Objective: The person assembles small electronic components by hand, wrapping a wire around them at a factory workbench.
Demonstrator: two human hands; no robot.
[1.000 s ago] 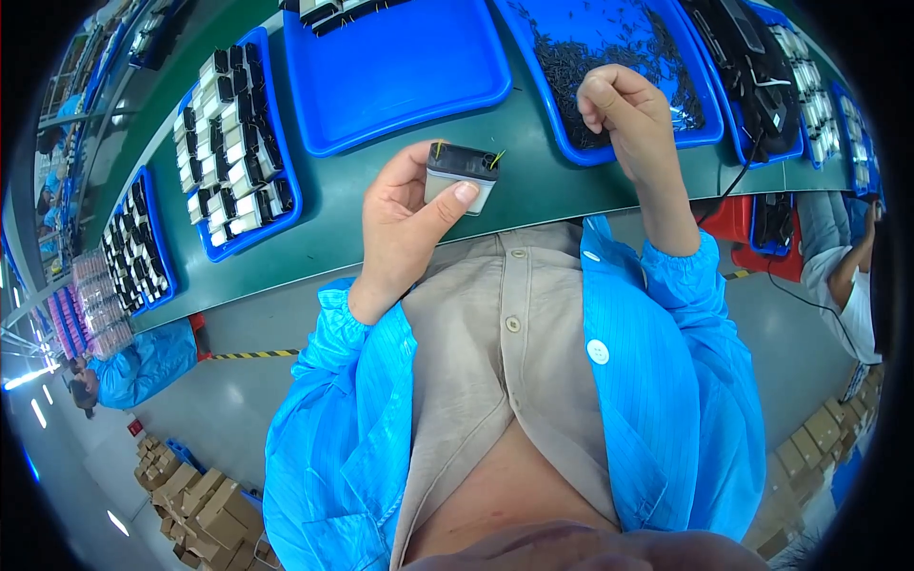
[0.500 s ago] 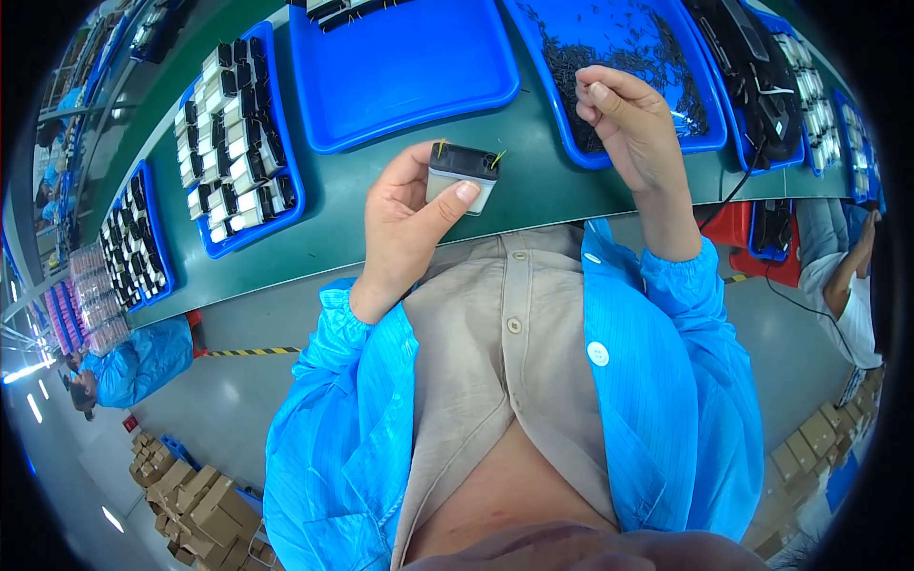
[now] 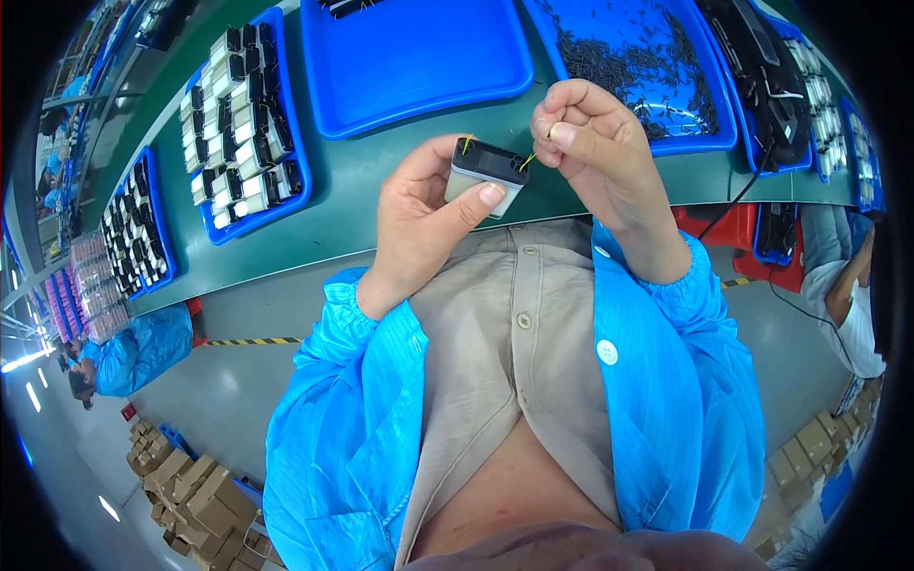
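Note:
My left hand [image 3: 424,214] holds a small box-shaped part [image 3: 486,175] with a black top and pale grey sides, thumb pressed on its front face. Thin yellow pins stick up from its top. My right hand [image 3: 592,152] sits just right of the part, fingers pinched on a small thin pin at the part's right corner. Both hands hover over the front edge of the green workbench [image 3: 352,205].
An empty blue tray [image 3: 419,57] lies ahead. A blue tray of several small dark pins [image 3: 638,52] is behind my right hand. A blue tray of finished black-and-white parts [image 3: 243,119] is at the left. Another person in blue [image 3: 133,347] stands far left.
My right hand came down from the tray of dark pins to the right corner of the part. My left hand kept the part nearly in place.

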